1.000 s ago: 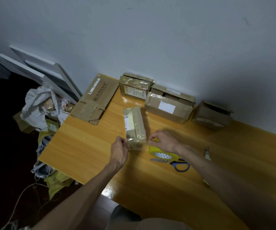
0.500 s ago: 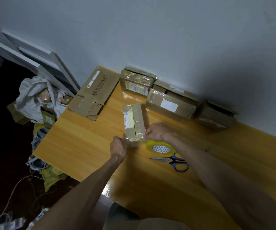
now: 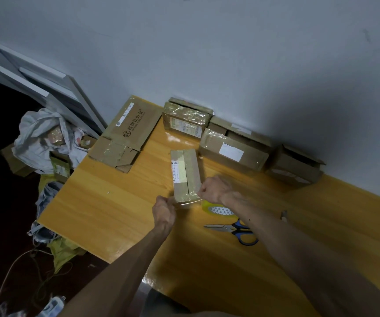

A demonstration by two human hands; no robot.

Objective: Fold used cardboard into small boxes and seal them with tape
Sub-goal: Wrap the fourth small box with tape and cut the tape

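A small brown cardboard box [image 3: 185, 175] lies in the middle of the glossy orange wooden table [image 3: 106, 209]. The left hand [image 3: 164, 211] and the right hand [image 3: 214, 189], fingers curled, each pinch an end of a clear tape strip [image 3: 189, 203] stretched across the box's near end. A yellow tape roll [image 3: 221, 210] and blue-handled scissors [image 3: 234, 228] lie near on the right.

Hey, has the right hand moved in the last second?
Yes. The right hand has come off the tape roll, moving left, away from the scissors, to the near right corner of the small box, where it pinches a tape strip.
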